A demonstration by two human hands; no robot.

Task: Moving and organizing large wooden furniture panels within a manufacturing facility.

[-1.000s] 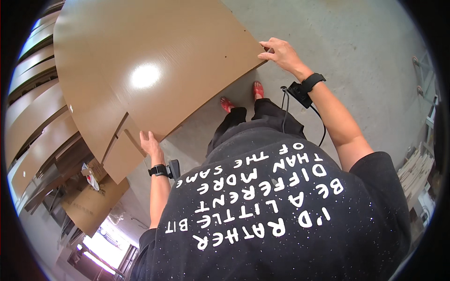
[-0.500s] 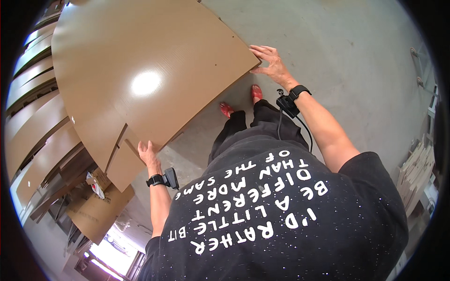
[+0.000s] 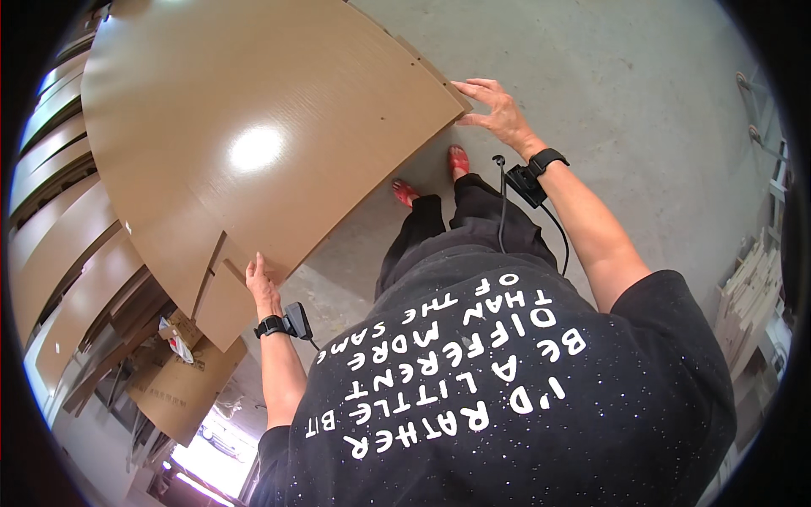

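A large glossy brown panel (image 3: 312, 110) fills the upper left, lying flat with a few small holes near its right edge. My right hand (image 3: 498, 111) grips its near right corner, the fingers along the right edge and the thumb at the near edge. A strip of another brown board (image 3: 427, 68) shows beneath that right edge. At the near left edge, my left hand (image 3: 264, 283) grips the panel with the index finger stretched up over it; the thumb is hidden. Beside that hand lies a smaller brown board (image 3: 224, 308), next to a notch in the large panel.
Stacks of brown boards (image 3: 72, 224) stand along the left. A cardboard sheet (image 3: 190, 389) and a small box (image 3: 180, 328) lie at lower left. Pale strips (image 3: 748, 291) are piled at the right, near a metal rack (image 3: 764, 127). My feet in red shoes (image 3: 458, 160) stand on grey floor.
The large panel has shifted slightly left, so more of the board beneath shows along its right edge. My right hand has stayed at the corner; my left hand has moved slightly left with the panel.
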